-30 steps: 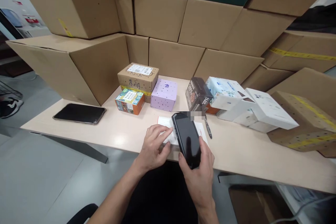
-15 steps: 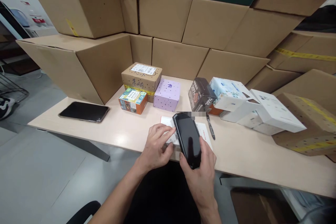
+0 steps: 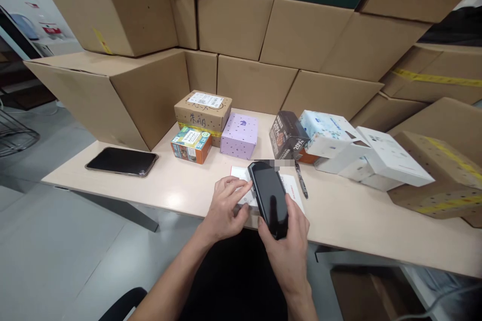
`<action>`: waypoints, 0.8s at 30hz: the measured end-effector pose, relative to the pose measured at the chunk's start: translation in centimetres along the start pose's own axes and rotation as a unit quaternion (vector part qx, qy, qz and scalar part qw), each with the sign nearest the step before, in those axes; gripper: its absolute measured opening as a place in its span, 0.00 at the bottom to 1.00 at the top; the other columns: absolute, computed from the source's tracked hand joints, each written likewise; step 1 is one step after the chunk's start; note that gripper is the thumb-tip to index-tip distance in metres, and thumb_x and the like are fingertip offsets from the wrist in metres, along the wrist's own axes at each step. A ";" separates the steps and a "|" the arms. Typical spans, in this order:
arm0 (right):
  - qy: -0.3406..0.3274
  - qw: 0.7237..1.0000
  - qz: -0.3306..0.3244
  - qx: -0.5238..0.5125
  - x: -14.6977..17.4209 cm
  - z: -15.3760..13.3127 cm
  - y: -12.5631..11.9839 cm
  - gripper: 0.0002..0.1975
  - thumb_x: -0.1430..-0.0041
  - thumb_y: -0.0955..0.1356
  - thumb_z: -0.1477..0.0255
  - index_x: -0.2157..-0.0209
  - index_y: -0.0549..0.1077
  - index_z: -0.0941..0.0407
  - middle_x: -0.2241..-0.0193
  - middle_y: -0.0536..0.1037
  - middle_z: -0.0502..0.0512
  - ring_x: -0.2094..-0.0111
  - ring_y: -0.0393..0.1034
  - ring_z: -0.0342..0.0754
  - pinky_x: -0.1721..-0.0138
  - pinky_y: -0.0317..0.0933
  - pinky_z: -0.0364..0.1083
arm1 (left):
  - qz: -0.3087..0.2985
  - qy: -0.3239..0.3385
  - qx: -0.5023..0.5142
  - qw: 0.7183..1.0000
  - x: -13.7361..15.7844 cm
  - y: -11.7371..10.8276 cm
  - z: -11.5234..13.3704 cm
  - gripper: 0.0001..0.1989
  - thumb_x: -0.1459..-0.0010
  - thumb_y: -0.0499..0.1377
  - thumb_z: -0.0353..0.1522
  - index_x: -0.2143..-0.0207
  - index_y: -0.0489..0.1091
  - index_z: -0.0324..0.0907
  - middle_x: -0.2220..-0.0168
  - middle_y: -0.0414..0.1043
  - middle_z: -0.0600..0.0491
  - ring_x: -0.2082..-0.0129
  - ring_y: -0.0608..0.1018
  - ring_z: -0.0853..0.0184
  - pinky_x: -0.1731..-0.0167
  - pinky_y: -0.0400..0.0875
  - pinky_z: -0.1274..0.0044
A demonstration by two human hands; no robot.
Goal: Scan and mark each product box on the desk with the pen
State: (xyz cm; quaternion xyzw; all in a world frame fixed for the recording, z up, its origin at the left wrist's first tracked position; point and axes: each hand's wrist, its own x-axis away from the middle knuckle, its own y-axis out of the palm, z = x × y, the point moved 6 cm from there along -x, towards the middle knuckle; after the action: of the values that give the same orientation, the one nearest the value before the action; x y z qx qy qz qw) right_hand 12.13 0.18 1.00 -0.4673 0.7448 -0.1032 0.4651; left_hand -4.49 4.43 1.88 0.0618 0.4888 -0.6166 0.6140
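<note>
My right hand (image 3: 289,241) grips the lower end of a thick-edged black smartphone (image 3: 268,195), thumb on its left side and fingers along its right. The phone's dark screen faces up and shows a reflection. My left hand (image 3: 228,205) has its index fingertip at the phone's upper left edge, with its thumb apart and lower down. Beneath both lies a flat white item with red print (image 3: 291,188), partly hidden by the phone and my hands; whether it is a thin box or paper I cannot tell. A dark pen (image 3: 302,180) lies just right of it.
On the table (image 3: 350,225) are another phone (image 3: 121,161) at left, a small orange-and-green box (image 3: 191,145), a labelled carton (image 3: 203,110), a purple box (image 3: 239,135), a brown box (image 3: 286,135) and white boxes (image 3: 391,155). Large cardboard boxes (image 3: 233,22) form a wall behind.
The camera view has shifted very slightly. My hands and the phone keep nearly the same pose. A cable has come into sight at the lower right.
</note>
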 end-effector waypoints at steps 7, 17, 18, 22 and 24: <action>0.000 1.000 -0.003 0.002 0.0 0.0 0.1 0.37 0.40 0.70 0.61 0.33 0.56 0.53 0.42 0.68 0.66 0.42 0.62 0.60 0.44 0.61 0.63 | 0.000 -0.005 0.001 1.000 0.1 0.0 -0.1 0.29 0.45 0.57 0.24 0.40 0.64 0.44 0.49 0.72 0.47 0.47 0.67 0.55 0.45 0.64 0.59; -0.004 1.000 -0.003 0.000 0.1 -0.1 0.4 0.37 0.40 0.70 0.61 0.34 0.57 0.54 0.44 0.68 0.66 0.43 0.62 0.61 0.45 0.61 0.63 | 0.007 -0.015 0.010 1.000 0.2 0.0 -0.4 0.29 0.46 0.56 0.23 0.41 0.66 0.44 0.50 0.72 0.47 0.47 0.68 0.55 0.46 0.65 0.59; -0.003 1.000 -0.004 -0.001 0.1 -0.1 0.4 0.37 0.41 0.70 0.60 0.34 0.57 0.54 0.44 0.69 0.66 0.44 0.62 0.61 0.46 0.61 0.62 | 0.008 -0.016 0.011 1.000 0.2 0.0 -0.4 0.28 0.46 0.56 0.23 0.41 0.66 0.44 0.50 0.72 0.47 0.47 0.68 0.55 0.46 0.65 0.59; -0.005 1.000 -0.001 -0.001 0.1 -0.2 0.4 0.36 0.41 0.70 0.61 0.34 0.57 0.53 0.44 0.69 0.66 0.44 0.63 0.61 0.46 0.61 0.62 | 0.009 -0.017 0.019 1.000 0.2 -0.1 -0.4 0.27 0.45 0.56 0.23 0.42 0.67 0.44 0.50 0.72 0.47 0.47 0.68 0.55 0.46 0.66 0.58; -0.009 1.000 0.003 0.000 0.1 -0.3 0.4 0.37 0.40 0.70 0.61 0.34 0.57 0.54 0.44 0.69 0.66 0.44 0.63 0.61 0.46 0.60 0.62 | 0.011 -0.018 0.024 0.999 0.2 -0.1 -0.5 0.27 0.44 0.56 0.23 0.42 0.67 0.44 0.51 0.72 0.47 0.47 0.68 0.55 0.46 0.66 0.58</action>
State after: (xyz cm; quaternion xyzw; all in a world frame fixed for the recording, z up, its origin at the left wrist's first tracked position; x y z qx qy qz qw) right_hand 11.63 0.23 0.89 -0.4661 0.7418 -0.0976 0.4721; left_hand -4.88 4.61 1.52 0.0700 0.4621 -0.6224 0.6279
